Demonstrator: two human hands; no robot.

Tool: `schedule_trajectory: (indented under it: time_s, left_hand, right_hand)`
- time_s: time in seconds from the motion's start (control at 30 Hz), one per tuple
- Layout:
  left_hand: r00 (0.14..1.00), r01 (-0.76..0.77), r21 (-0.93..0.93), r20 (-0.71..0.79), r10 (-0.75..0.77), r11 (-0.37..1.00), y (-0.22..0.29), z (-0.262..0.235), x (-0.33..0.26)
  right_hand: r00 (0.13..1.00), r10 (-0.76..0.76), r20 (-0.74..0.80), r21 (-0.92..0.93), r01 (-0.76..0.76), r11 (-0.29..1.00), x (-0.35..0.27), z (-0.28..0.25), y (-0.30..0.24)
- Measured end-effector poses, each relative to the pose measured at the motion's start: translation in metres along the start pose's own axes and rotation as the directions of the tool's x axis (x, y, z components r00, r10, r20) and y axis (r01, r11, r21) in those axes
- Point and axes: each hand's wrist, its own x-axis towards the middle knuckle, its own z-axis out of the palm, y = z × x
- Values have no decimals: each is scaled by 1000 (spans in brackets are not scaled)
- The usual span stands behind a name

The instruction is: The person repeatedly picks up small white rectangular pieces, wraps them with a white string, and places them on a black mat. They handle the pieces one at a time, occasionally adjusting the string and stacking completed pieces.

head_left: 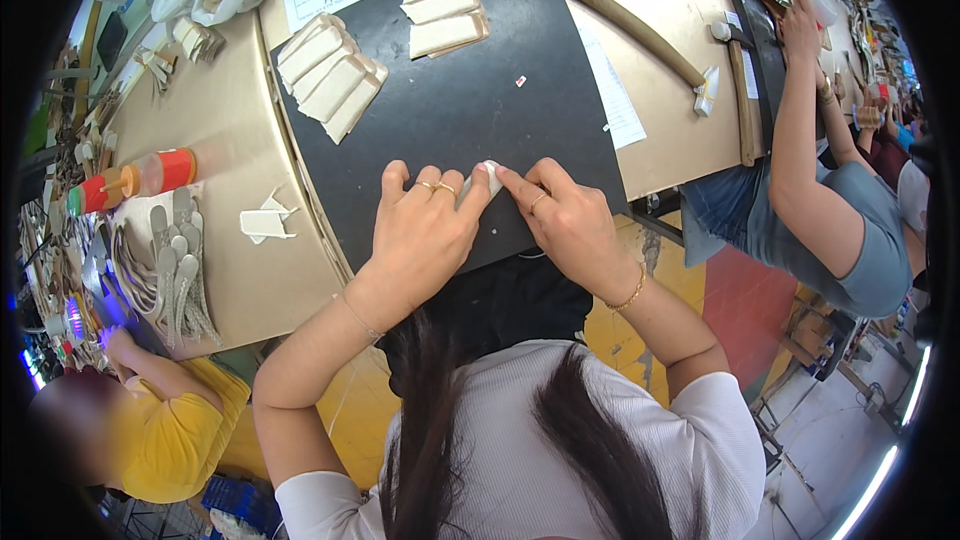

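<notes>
Near the front edge of a black work board, my left hand and my right hand meet over a small cream-coloured strip. Fingertips of both hands pinch it, the right ones at its upper end. My fingers cover much of the strip, so its full shape is hidden. Farther back on the board lie two fanned stacks of cream, brown-edged folded pieces: one stack at the left, another stack near the far edge. A tiny white scrap with a red mark lies right of centre.
Left of the board are a torn white scrap, a red-labelled jar and pale straps. To the right are a long wooden stick and a hammer. Co-workers sit on both sides, one arm at the right.
</notes>
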Motion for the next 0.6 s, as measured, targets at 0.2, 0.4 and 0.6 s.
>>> schedule_trajectory:
  time_s: [0.2, 0.4, 0.6]
  left_hand:
    - [1000, -4, -30, 3, 4, 1000, -1, -1, 1]
    - [1000, -6, -41, 5, 6, 999, -2, -2, 3]
    - [999, -28, -53, 23, 29, 998, -7, -4, 5]
  right_hand:
    - [1000, -10, 12, -15, 10, 1000, -2, 0, 0]
    - [1000, -16, 17, -47, 17, 999, -2, -2, -1]
    - [999, 0, 44, -107, 4, 994, -1, -3, -5]
